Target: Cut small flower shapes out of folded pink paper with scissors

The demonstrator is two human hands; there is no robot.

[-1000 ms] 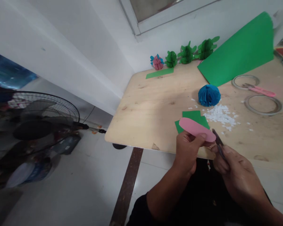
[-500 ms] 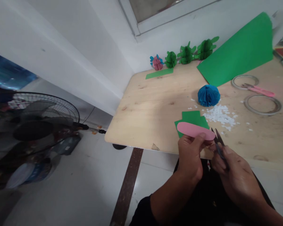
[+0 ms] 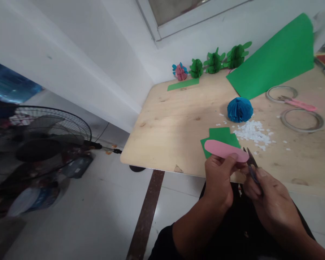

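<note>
Between thumb and fingers, my left hand [image 3: 220, 171] pinches a pink paper strip [image 3: 223, 149] with rounded ends. My right hand [image 3: 268, 187] grips dark scissors [image 3: 253, 168], whose blades point up and stand slightly apart at the strip's right end. Whether the blades touch the paper I cannot tell. Green paper pieces [image 3: 220, 135] lie on the table just behind the strip. Beyond them sits a blue pleated paper ball [image 3: 239, 109], with a heap of small white paper bits [image 3: 254, 133] beside it.
The wooden table [image 3: 162, 133] meets the wall. Several pleated paper figures [image 3: 214, 62] line its back edge, near a green strip [image 3: 183, 85]. To the right are a large green sheet [image 3: 276, 57], two tape rolls [image 3: 302, 120] and pink-handled scissors [image 3: 300, 104]. A fan [image 3: 48, 124] stands left.
The pink strip has shifted very slightly to the right in my left hand. The scissor blades are a little closer together.
</note>
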